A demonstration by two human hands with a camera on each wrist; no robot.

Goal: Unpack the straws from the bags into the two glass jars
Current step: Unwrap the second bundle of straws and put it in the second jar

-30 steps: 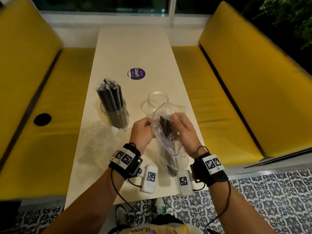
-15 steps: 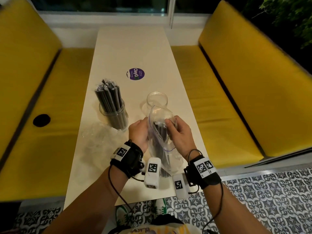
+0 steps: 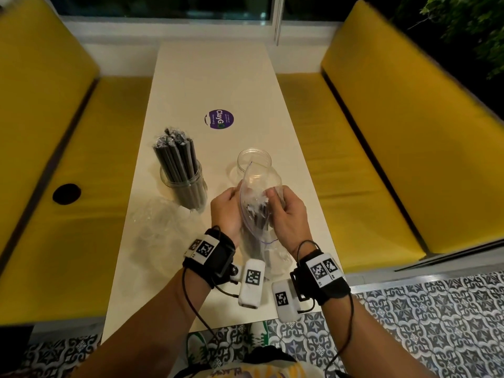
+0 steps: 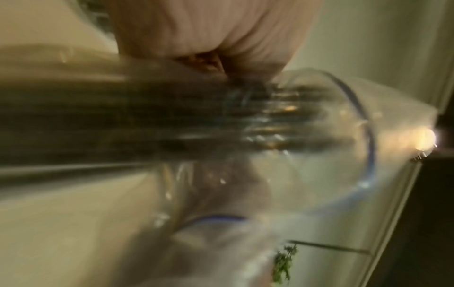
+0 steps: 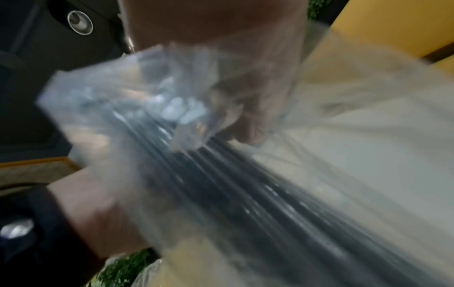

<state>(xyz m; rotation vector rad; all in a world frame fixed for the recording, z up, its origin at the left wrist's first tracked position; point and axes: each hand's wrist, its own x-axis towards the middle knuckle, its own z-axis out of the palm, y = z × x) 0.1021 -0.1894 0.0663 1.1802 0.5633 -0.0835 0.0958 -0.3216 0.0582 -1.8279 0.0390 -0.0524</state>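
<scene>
Both hands hold the clear zip bag (image 3: 259, 214) upright just in front of the empty glass jar (image 3: 254, 162): left hand (image 3: 226, 211) curled round its side to steady it, right hand (image 3: 289, 216) fingers pinching the mouth open, probably to reach the black straws (image 3: 256, 216) inside.

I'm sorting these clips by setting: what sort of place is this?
Probably a café or diner booth: two yellow cushioned benches face each other across a narrow cream table by a window, and a jar of wrapped straws stands on it.
</scene>
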